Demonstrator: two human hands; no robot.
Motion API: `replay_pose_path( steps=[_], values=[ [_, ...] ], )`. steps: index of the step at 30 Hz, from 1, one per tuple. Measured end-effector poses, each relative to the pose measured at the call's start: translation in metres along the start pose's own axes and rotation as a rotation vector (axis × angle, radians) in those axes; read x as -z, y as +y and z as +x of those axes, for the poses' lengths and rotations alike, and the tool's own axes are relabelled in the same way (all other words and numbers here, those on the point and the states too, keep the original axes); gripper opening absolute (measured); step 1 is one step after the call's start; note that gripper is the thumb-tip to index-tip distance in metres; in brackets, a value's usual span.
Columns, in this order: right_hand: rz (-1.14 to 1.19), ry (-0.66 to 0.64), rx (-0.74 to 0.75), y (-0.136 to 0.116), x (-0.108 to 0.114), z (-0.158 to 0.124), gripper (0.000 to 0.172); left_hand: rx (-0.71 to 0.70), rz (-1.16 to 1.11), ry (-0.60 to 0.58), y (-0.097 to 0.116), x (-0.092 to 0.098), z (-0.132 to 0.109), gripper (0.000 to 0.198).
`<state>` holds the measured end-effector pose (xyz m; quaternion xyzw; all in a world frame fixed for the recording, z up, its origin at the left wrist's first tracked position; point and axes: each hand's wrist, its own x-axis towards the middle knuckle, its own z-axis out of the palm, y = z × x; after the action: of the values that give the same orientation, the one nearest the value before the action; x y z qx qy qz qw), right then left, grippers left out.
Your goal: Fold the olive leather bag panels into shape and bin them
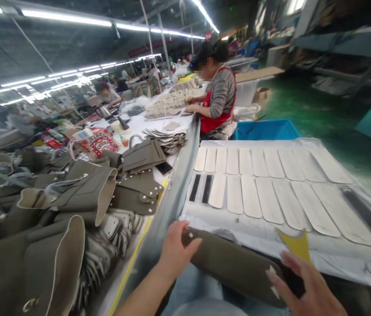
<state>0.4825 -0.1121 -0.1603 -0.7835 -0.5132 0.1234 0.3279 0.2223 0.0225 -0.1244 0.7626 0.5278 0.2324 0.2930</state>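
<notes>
My left hand (176, 248) grips the left end of a long olive-green leather piece (231, 263) that lies across my lap. At the piece's right end, my right hand (304, 285) is closed on it and also holds a yellow scraper (295, 244) that sticks up from the fingers. Small white tabs show at both ends of the piece. Just beyond my hands stands a white-covered board (353, 261) with rows of pale oblong leather pieces (267, 188) laid flat and two dark strips (201, 188).
On the left, a long table (175, 127) carries heaps of olive-green bag parts (83, 193), several stacked pieces and a red printed box (98, 142). A person in a red apron (216, 96) works at its far end. A blue bin (266, 130) stands on the green floor.
</notes>
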Motion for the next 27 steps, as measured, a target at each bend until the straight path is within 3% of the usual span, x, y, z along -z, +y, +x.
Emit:
replay_pose_path(
  steps=[3, 5, 7, 12, 16, 27],
  values=[
    [-0.096, -0.108, 0.402, -0.047, -0.023, 0.014, 0.061, 0.271, -0.187, -0.086, -0.036, 0.017, -0.003, 0.028],
    [-0.168, -0.224, 0.618, -0.077, -0.045, 0.024, 0.068, 0.329, -0.307, -0.156, -0.047, 0.018, -0.002, 0.026],
    [-0.219, -0.307, 0.715, -0.097, -0.067, 0.033, 0.073, 0.34, -0.383, -0.158, -0.048, 0.017, -0.001, 0.026],
    [-0.231, -0.393, 0.665, -0.103, -0.092, 0.044, 0.075, 0.387, -0.418, -0.191, -0.041, 0.02, 0.004, 0.027],
    [-0.211, -0.441, 0.624, -0.098, -0.092, 0.045, 0.075, 0.358, -0.31, -0.277, -0.045, 0.022, 0.013, 0.025],
    [-0.218, -0.484, 0.577, -0.098, -0.093, 0.046, 0.073, 0.304, -0.137, -0.28, -0.046, 0.021, 0.025, 0.028]
  ],
)
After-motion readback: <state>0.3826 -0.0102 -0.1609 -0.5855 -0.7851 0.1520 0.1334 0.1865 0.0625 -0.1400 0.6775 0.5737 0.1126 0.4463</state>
